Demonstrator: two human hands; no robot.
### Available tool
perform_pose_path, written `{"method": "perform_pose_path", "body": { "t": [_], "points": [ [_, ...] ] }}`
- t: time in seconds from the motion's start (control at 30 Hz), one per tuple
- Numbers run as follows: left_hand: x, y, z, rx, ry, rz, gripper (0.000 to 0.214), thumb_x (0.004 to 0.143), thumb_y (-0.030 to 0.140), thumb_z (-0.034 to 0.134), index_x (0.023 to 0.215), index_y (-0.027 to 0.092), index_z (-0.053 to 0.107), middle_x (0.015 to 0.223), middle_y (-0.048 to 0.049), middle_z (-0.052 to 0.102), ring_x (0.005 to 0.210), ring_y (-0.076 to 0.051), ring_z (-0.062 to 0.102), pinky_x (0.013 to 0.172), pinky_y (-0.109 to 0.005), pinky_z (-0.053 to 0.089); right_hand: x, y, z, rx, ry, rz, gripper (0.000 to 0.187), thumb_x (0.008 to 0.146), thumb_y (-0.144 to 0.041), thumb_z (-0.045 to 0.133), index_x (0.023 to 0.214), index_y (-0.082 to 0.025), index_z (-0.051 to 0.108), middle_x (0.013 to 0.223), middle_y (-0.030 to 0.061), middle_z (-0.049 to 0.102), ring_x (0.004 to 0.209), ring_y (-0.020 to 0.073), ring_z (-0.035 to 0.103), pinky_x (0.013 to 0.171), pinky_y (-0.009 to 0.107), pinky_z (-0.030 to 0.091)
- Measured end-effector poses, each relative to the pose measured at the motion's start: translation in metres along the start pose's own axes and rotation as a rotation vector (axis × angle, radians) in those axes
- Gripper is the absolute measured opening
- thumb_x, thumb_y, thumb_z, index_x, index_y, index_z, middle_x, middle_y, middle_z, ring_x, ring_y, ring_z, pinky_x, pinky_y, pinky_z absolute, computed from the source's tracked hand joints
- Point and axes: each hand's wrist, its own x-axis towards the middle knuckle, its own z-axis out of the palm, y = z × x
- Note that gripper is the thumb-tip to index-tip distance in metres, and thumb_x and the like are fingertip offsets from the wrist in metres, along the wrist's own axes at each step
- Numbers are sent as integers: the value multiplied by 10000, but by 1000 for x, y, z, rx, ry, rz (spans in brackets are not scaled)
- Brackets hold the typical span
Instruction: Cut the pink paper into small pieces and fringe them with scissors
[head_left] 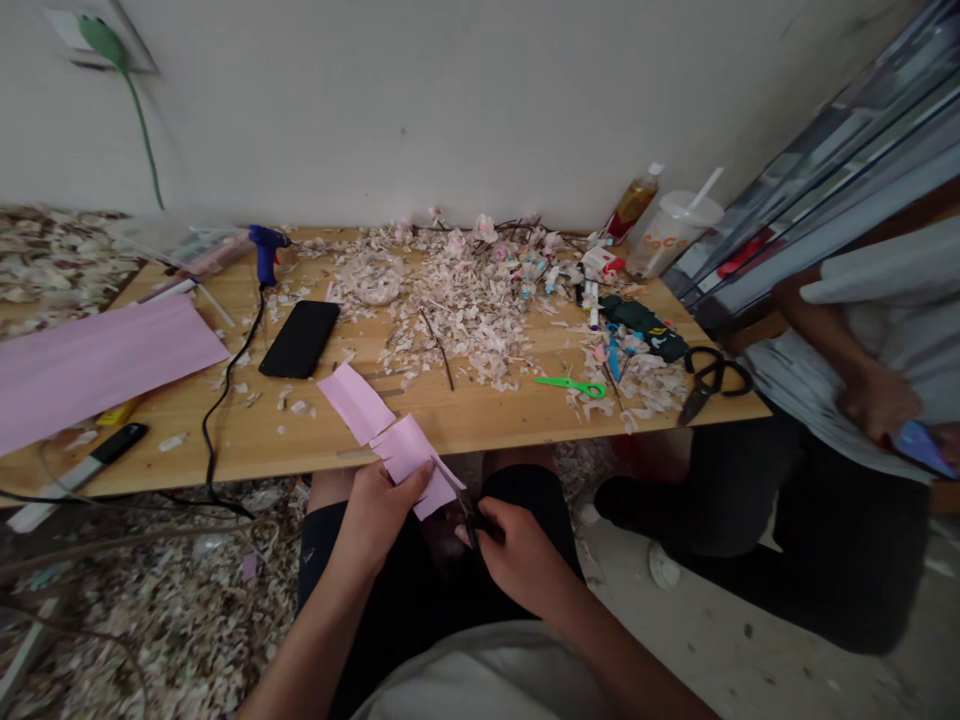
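Over my lap, at the table's front edge, my left hand (380,505) pinches a piece of pink paper (411,450) with short slits along its left edge. My right hand (517,550) is closed around the black handles of a pair of scissors (472,515). The scissors' blades reach onto the right side of the paper, close to my left thumb. A second piece of pink paper (356,402) lies on the table just beyond the held one, its near edge close to it. My right fingers partly hide the scissors' handles.
Paper scraps (472,320) cover the wooden table's middle. A phone (300,340), a blue glue gun (268,255) and a large pink sheet (105,365) lie left. Green scissors (571,386), black scissors (711,382) and a lidded cup (675,230) are right. A seated person (847,370) holds a phone.
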Motion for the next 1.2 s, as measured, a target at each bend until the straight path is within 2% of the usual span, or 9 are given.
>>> {"method": "perform_pose_path", "body": {
  "t": [0.2,0.4,0.53,0.7,1.2],
  "points": [
    [-2,3,1,0,-3,9,357,627,429,788,763,106,725,732,-81,728,633,-203,643,582,-270,493,0,-3,-1,33,-1,-16,112,874,-218,559,807,-176,637,791,26,675,740,145,598,651,232,380],
    [-1,-4,1,9,-75,-21,365,659,440,779,776,99,723,757,-90,730,663,-208,648,618,-281,503,0,-2,-1,65,-3,-12,123,873,-254,572,796,-174,624,769,17,663,712,137,584,620,226,369],
    [0,-6,2,-138,-112,-20,369,660,404,803,866,112,713,848,-83,741,728,-200,657,692,-294,524,0,-3,-3,75,-5,-25,107,868,-242,573,827,-173,645,803,21,676,751,142,591,655,226,386],
    [3,-7,5,-326,-63,-30,415,620,374,839,911,113,698,892,-81,741,749,-195,663,732,-308,535,-1,-1,-2,46,0,-14,114,866,-246,575,801,-168,628,777,23,664,729,140,583,636,226,375],
    [2,-9,3,-150,-20,-15,427,609,445,825,848,107,722,816,-85,736,664,-201,651,624,-287,518,-1,-1,-2,16,-5,-20,126,870,-258,567,778,-179,600,756,19,650,708,136,571,620,223,358]
  ]
}}
